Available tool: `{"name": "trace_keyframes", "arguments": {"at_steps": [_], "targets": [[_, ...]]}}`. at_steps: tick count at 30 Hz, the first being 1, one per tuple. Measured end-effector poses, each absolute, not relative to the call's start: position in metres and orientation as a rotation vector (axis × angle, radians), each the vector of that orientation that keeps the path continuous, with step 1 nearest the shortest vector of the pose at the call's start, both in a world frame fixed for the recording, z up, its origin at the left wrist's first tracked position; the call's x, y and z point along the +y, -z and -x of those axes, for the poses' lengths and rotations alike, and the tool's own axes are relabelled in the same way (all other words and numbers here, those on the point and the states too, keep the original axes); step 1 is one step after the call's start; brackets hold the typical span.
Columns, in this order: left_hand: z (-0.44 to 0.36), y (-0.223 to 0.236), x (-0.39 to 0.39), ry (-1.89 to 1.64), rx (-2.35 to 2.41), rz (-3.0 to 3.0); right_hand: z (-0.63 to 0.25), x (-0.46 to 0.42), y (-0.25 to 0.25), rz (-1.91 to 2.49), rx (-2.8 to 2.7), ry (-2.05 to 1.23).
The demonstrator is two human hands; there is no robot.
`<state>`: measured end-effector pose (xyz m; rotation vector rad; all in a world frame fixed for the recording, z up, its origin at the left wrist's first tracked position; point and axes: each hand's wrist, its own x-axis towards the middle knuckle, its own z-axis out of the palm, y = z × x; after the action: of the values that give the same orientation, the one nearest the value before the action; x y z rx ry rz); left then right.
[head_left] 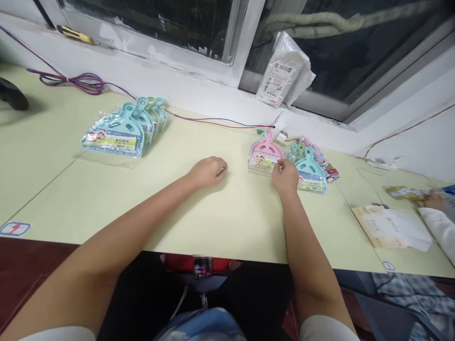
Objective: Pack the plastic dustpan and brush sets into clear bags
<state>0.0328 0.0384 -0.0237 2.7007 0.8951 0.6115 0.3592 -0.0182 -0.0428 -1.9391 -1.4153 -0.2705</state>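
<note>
My right hand has its fingers pinched at the lower right corner of a pink dustpan and brush set in clear wrapping. Just right of that hand stands a group of wrapped green and blue dustpan sets. My left hand rests on the table with its fingers curled in, and no object shows in it. Further left, several wrapped dustpan sets, mostly light blue, lean together in a row with their handles up.
Red and blue wire runs along the wall side of the table. A screwdriver and a white plastic package are on the sill. Floral cloth lies behind the right group. At right, another person's sleeve is beside a paper bag.
</note>
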Motion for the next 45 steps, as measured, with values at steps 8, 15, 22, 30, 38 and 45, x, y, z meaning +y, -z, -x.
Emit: {"name": "trace_keyframes", "arguments": {"at_steps": [8,15,22,30,38,45], "targets": [[-0.016,0.049,0.052,-0.756,0.843,-2.554,-0.352,-0.012,0.062,1.896,-1.648,0.257],[-0.023,0.053,0.056,-0.773,0.773,-2.565,-0.304,-0.013,0.069,1.865,-1.742,0.339],[-0.023,0.054,0.054,-0.778,0.759,-2.563,-0.290,-0.009,0.070,1.957,-1.700,0.344],[-0.024,0.053,0.054,-0.787,0.752,-2.555,-0.294,-0.008,0.073,1.808,-1.821,0.213],[-0.023,0.049,0.052,-0.804,0.785,-2.499,-0.278,-0.019,0.064,1.696,-1.931,0.075],[-0.023,0.048,0.053,-0.868,0.933,-2.374,-0.233,-0.045,0.048,1.549,-2.075,-0.090]]}}
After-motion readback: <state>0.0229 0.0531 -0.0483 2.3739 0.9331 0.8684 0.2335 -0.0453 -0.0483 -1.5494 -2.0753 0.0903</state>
